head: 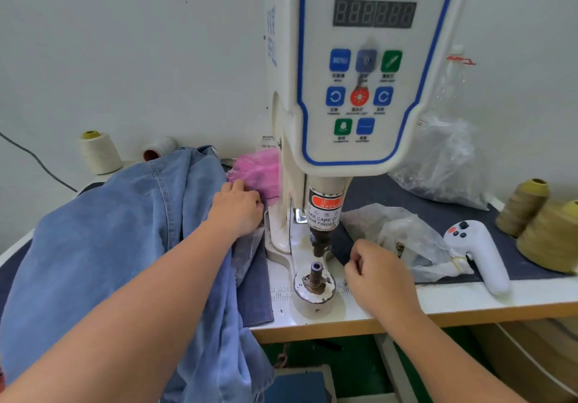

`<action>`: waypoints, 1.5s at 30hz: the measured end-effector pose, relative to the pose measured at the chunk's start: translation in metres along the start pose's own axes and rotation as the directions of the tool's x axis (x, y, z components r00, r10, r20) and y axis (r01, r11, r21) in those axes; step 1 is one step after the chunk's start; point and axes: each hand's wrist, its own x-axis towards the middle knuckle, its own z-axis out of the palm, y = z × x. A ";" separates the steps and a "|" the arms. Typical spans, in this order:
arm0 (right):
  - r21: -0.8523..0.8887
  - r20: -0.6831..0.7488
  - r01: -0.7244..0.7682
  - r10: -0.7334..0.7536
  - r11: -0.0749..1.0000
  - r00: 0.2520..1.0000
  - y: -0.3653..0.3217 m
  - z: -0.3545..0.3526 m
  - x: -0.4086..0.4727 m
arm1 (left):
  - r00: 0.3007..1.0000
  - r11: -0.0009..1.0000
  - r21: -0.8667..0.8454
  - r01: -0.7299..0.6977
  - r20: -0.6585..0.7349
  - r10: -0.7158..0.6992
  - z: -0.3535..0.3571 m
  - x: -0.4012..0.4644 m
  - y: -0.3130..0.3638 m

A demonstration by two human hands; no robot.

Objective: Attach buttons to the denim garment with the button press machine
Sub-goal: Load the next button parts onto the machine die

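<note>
The white servo button machine stands mid-table, its dark upper punch above the lower die post; nothing lies between them. A light blue denim garment is heaped on the left of the table and hangs over the front edge. My left hand reaches across the denim, fingers curled down at a pink plastic bag; what they hold is hidden. My right hand hovers right of the die with fingers curled, thumb and fingertips pinched together; any button between them is too small to see.
Clear plastic bags of small parts lie right of the machine, a larger one behind. A white handheld controller lies by the front edge. Thread cones stand at back left and far right. A dark blue mat covers the table.
</note>
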 end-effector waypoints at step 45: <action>0.039 -0.001 -0.028 0.028 0.999 1.000 0.000 0.000 -0.002 | 0.996 0.996 0.089 -0.008 0.087 0.001 -0.018 0.002 -0.023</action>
